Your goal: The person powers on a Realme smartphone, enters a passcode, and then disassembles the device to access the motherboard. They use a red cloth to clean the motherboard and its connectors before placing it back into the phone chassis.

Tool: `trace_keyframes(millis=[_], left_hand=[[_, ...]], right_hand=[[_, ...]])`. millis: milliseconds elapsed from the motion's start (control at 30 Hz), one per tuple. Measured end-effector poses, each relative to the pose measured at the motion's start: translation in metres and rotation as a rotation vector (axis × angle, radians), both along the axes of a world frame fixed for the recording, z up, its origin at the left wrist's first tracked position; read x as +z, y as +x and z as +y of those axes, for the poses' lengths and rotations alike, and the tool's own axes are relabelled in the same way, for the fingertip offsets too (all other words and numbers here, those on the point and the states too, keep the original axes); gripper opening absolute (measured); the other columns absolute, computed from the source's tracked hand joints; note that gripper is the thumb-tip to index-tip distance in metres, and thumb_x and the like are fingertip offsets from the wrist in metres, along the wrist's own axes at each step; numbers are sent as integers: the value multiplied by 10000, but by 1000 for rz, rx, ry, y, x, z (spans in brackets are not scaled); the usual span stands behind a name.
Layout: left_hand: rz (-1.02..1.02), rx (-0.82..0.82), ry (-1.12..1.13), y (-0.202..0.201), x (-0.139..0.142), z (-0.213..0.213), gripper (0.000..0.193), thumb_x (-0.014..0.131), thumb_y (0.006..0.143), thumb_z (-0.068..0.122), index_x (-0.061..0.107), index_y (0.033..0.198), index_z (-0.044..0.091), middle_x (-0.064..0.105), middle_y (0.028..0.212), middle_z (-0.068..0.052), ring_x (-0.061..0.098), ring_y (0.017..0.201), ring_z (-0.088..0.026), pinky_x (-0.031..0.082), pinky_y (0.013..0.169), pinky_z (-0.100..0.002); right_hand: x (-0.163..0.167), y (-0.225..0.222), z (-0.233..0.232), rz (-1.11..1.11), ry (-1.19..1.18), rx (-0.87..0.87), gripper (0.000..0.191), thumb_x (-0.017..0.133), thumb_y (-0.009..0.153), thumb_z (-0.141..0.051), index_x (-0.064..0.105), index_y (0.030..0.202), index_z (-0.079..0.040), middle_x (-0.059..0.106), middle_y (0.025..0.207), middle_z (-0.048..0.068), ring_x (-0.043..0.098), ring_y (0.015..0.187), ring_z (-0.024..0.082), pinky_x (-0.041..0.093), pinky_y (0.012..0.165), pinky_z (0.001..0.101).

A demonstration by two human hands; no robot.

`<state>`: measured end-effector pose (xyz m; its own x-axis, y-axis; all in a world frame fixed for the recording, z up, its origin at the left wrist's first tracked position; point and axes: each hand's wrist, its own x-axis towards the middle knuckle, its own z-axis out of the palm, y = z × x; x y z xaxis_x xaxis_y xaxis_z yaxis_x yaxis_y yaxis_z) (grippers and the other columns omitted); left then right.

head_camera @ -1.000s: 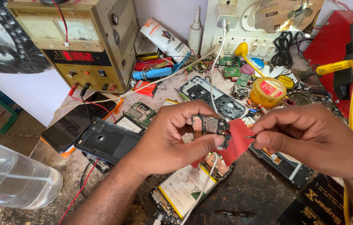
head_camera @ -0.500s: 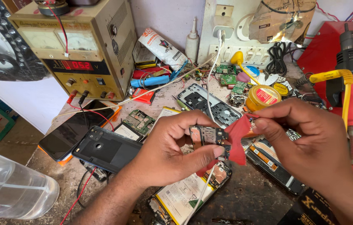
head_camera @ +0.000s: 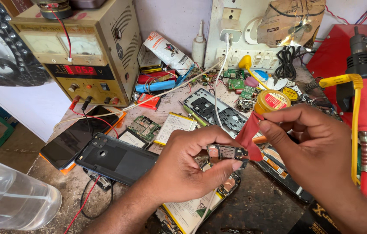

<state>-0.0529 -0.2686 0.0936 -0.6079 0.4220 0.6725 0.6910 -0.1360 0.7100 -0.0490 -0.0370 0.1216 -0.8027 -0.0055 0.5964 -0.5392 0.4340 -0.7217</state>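
left hand (head_camera: 183,167) pinches small circuit board (head_camera: 227,152) above opened phone (head_camera: 201,203) on bench. right hand (head_camera: 311,145) pinches red cloth scrap (head_camera: 248,134) against board's end. step judged: wiping contacts. next needs light strokes, steady l. grip.

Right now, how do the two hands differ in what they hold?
The left hand pinches a small circuit board, held level; the right hand pinches a red strip that hangs down against the board's end. The board is rigid and dark, the strip soft. Both grips use fingertips.
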Motion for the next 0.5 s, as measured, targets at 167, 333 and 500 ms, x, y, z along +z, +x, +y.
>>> trace_keyframes(millis=[167,333,500], left_hand=[[-45,3,-33,4,-1,2,211,789,936,34,669,1108,55,692,873,-6,698,729,-47,535,646,-220],[-146,-22,-48,4,1,5,176,776,937,34,675,1081,48,628,782,3,721,706,-42,524,601,-221],[-73,-14,-15,3,-1,4,181,779,948,30,675,1095,41,672,850,7,702,742,-41,533,648,-223]], right_hand=[[-6,-1,0,-91,-186,128,166,769,874,21,708,1028,32,743,979,92,714,872,105,622,784,263],[-6,-7,5,-192,-144,47,245,750,843,40,725,1085,14,747,969,97,720,819,119,623,709,278],[-8,-12,8,-224,-309,216,262,720,884,90,717,1146,78,751,1035,147,707,908,143,617,831,311]])
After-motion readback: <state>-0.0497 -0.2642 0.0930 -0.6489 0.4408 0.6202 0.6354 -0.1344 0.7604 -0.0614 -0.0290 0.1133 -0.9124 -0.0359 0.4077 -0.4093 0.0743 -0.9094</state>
